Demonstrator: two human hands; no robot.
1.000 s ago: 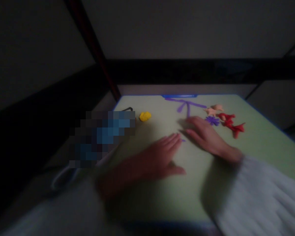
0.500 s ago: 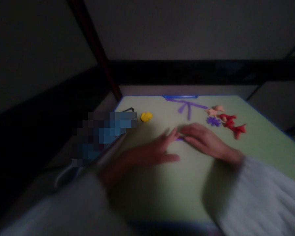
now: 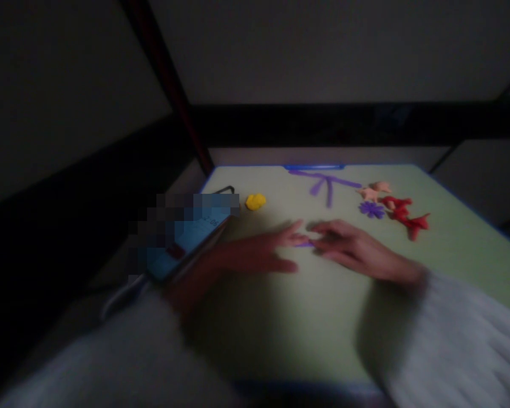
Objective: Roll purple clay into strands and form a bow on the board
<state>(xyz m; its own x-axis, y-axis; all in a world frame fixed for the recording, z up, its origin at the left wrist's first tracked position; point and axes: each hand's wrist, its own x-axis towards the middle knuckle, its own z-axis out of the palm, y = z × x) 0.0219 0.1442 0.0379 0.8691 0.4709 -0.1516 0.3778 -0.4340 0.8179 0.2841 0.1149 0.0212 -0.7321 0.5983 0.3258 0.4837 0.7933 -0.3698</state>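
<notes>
A short, thin purple strip, like modelling clay (image 3: 304, 245), lies on the board between my two hands. My left hand (image 3: 276, 243) reaches in from the left, its thumb spread away from the fingers and its fingertips at the strip's left end. From the right, my right hand (image 3: 351, 246) arches over the board with fingers parted. One of its fingertips touches the right end of the strip, and part of the strip may be hidden beneath it. Both hands are slightly blurred in the dim light.
Longer purple strips (image 3: 329, 190) lie at the back of the pale green board (image 3: 280, 340). A yellow lump (image 3: 255, 201) sits left. To the right are a purple flower shape (image 3: 372, 209), peach pieces (image 3: 369, 194) and red pieces (image 3: 412, 221). A lit phone (image 3: 195, 235) stands at the left edge.
My left hand has shifted slightly left and its fingers have drawn back from the right hand. The right hand's fingers have parted, and more of the purple strip shows between the hands.
</notes>
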